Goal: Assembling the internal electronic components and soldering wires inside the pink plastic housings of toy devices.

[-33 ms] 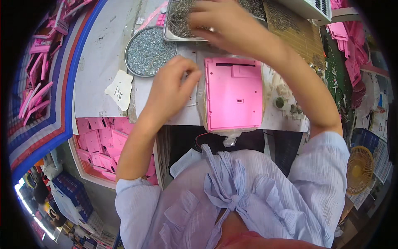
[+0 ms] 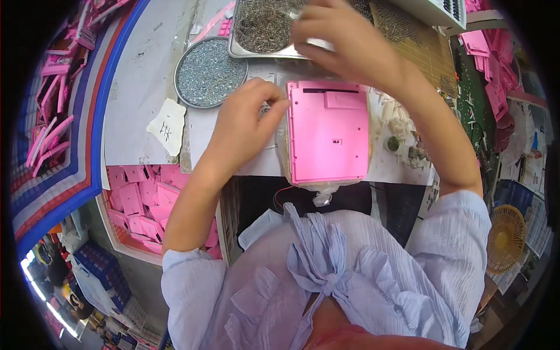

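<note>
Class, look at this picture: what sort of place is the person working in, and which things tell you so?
Probably a small assembly workshop: a round dish of screws, a bin of matching pink plastic parts, and a pink casing on the bench by the left hand.

Cluttered white worktable [image 2: 140, 87], yellow fan [image 2: 508, 239] beside it

The right hand [image 2: 344, 44] covers the near edge of the metal tray [image 2: 262, 29] of small dark parts, and whatever pale thing its fingers pinch is too blurred to make out; the tray's far side runs off the top of the picture. The left hand [image 2: 245, 125] hides the table just left of the pink panel [image 2: 328, 134], and its curled fingertips conceal anything they might hold. The heap of small white pieces [image 2: 396, 119] beside the panel is too fine to tell apart.
</note>
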{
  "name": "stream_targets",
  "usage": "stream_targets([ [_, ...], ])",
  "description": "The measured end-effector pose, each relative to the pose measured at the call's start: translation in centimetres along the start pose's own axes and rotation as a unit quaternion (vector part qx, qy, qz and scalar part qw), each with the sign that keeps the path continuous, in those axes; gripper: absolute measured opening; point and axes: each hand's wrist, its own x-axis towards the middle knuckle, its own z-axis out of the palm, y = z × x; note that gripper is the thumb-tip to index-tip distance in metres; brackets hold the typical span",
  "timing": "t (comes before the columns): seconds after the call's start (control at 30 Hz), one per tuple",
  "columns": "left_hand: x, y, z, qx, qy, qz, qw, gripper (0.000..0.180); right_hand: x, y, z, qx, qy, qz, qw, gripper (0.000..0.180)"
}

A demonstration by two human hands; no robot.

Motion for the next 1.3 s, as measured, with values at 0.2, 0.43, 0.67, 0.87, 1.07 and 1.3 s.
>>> stream_targets([
  [0.2, 1.9, 0.8, 0.9, 0.176, -0.042, 0.053, 0.982, 0.019, -9.2, 0.9, -2.7, 0.042, -0.087, 0.149, 0.984, 0.01],
  [0.43, 2.7, 1.9, 1.1, 0.25, -0.085, 0.021, 0.964, 0.021, -8.1, 0.0, -2.7, 0.008, -0.114, 0.13, 0.985, 0.007],
  [0.67, 2.7, 1.3, 0.8, 0.163, -0.095, -0.006, 0.982, 0.029, -5.7, 0.0, -3.4, -0.033, -0.209, 0.095, 0.973, 0.007],
  [0.87, 2.5, -0.7, -2.2, 0.157, -0.015, -0.029, 0.987, 0.026, -3.2, -0.2, -4.2, -0.064, -0.231, 0.126, 0.963, 0.016],
  [1.07, 0.2, -4.8, -6.6, 0.429, 0.048, -0.091, 0.897, 0.015, 5.7, -2.0, 6.8, -0.003, -0.029, -0.08, 0.996, 0.008],
  [1.3, -1.1, -7.3, -6.8, 0.349, 0.105, -0.103, 0.926, 0.012, 9.6, -2.2, 12.0, -0.143, -0.095, -0.088, 0.981, 0.018],
])
